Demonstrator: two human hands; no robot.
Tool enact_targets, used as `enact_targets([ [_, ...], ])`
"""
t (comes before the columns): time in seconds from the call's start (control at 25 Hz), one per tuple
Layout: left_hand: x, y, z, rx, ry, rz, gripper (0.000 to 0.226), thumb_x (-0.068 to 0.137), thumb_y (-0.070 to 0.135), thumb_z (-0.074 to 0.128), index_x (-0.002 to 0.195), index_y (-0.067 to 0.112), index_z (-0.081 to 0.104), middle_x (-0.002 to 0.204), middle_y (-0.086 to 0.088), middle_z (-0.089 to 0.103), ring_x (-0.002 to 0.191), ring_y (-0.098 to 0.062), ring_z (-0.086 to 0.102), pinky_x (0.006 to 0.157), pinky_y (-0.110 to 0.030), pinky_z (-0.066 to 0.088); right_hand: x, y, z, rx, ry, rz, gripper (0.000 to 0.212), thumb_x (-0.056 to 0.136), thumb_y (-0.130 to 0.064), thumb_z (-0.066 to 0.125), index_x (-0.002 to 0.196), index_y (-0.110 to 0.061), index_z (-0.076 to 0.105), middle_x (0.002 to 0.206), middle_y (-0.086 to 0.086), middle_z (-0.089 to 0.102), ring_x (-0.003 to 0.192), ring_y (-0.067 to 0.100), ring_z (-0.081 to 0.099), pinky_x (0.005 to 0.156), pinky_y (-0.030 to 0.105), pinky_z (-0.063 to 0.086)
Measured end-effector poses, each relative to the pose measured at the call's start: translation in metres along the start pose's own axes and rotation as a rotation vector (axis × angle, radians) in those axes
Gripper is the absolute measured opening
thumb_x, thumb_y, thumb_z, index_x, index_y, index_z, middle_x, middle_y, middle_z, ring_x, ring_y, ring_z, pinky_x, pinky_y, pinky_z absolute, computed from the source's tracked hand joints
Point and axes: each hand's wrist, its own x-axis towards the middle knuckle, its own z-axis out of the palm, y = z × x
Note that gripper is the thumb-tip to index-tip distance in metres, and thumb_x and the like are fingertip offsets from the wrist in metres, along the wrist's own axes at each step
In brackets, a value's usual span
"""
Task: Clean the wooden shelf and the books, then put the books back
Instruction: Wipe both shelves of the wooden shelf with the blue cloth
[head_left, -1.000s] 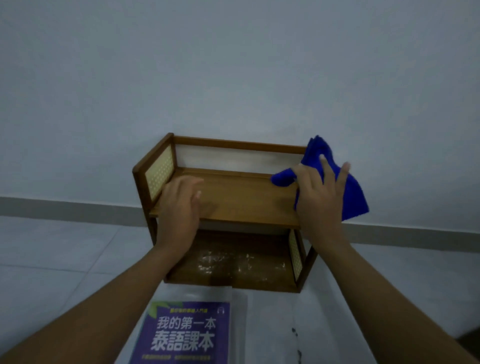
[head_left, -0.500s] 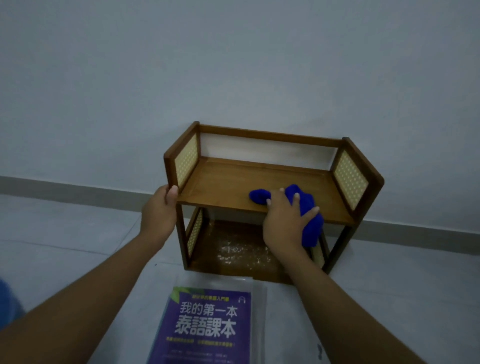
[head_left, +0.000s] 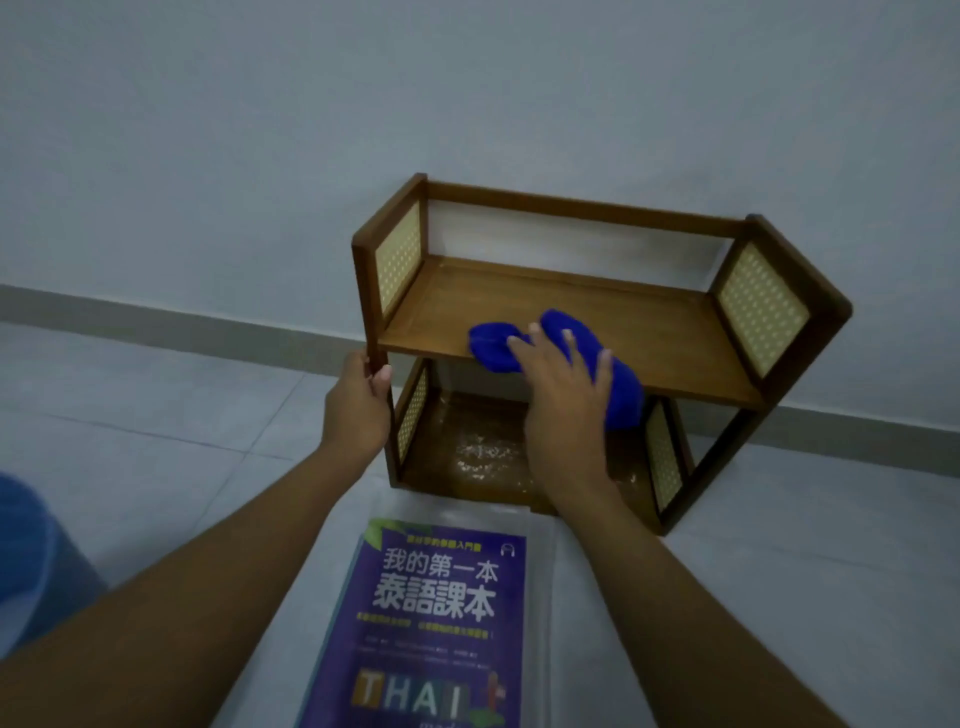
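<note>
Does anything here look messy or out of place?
Yes: the lower board of the wooden shelf carries a whitish, speckled patch, like dust or residue. A purple book lies on the floor in front.

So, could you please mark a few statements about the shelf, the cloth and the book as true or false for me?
1. The right hand presses a blue cloth onto the upper board of the wooden shelf. True.
2. The left hand lies flat on the upper board. False: it grips the shelf's front left post.
3. The purple book stands on the lower board. False: it lies flat in front of the shelf, outside it.
4. The lower board shows pale specks. True.
</note>
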Motion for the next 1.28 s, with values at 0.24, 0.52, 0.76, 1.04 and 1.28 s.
enact_targets([
  [0.24, -0.015, -0.036, 0.025, -0.084, -0.045, -0.111, 0.041, 0.1, 0.022, 0.043, 0.139, 0.012, 0.036, 0.136, -0.01, 0.052, 0.127, -0.027, 0.047, 0.092, -0.031, 0.036, -0.081, 0.033, 0.003, 0.726, 0.515, 0.7, 0.038, 0.101, -0.012, 0.039, 0.135, -0.026, 0.047, 0.136, -0.014, 0.046, 0.126, 0.002, 0.042, 0.098, 0.009, 0.034],
  [0.52, -0.016, -0.062, 0.043, -0.196, 0.004, -0.106, 0.04, 0.102, 0.042, 0.021, 0.113, 0.016, 0.05, 0.102, -0.001, 0.056, 0.096, -0.017, 0.052, 0.08, -0.028, 0.038, -0.12, 0.08, 0.04, 0.662, 0.423, 1.145, 0.037, 0.104, -0.032, 0.032, 0.133, -0.016, 0.048, 0.12, 0.007, 0.059, 0.107, 0.025, 0.056, 0.092, 0.045, 0.047],
  [0.76, 0.02, -0.064, 0.059, -0.53, 0.06, -0.181, 0.07, 0.099, 0.054, 0.011, 0.11, 0.009, 0.063, 0.097, -0.006, 0.07, 0.092, -0.013, 0.067, 0.077, -0.022, 0.047, -0.082, 0.109, 0.055, 0.538, 0.212, 0.963, 0.046, 0.105, -0.028, 0.025, 0.15, -0.018, 0.026, 0.139, 0.009, 0.045, 0.118, 0.023, 0.047, 0.089, 0.027, 0.035],
  [1.04, 0.028, -0.079, 0.078, -0.512, 0.152, -0.055, 0.063, 0.1, 0.047, 0.004, 0.063, 0.019, 0.047, 0.052, -0.002, 0.043, 0.047, -0.012, 0.046, 0.049, -0.022, 0.038, -0.093, 0.113, 0.095, -0.454, -0.369, 0.652, 0.049, 0.101, -0.029, 0.027, 0.145, -0.007, 0.031, 0.148, 0.021, 0.033, 0.126, 0.039, 0.039, 0.095, 0.053, 0.035],
  [1.28, 0.035, -0.092, 0.084, -0.557, 0.136, 0.029, 0.06, 0.095, 0.049, 0.007, 0.059, 0.022, 0.047, 0.043, 0.007, 0.041, 0.045, -0.021, 0.042, 0.048, -0.028, 0.035, -0.102, 0.171, 0.128, -0.4, -0.458, 0.359, 0.066, 0.098, -0.046, 0.014, 0.146, -0.005, 0.032, 0.152, 0.016, 0.034, 0.141, 0.033, 0.029, 0.117, 0.046, 0.013],
])
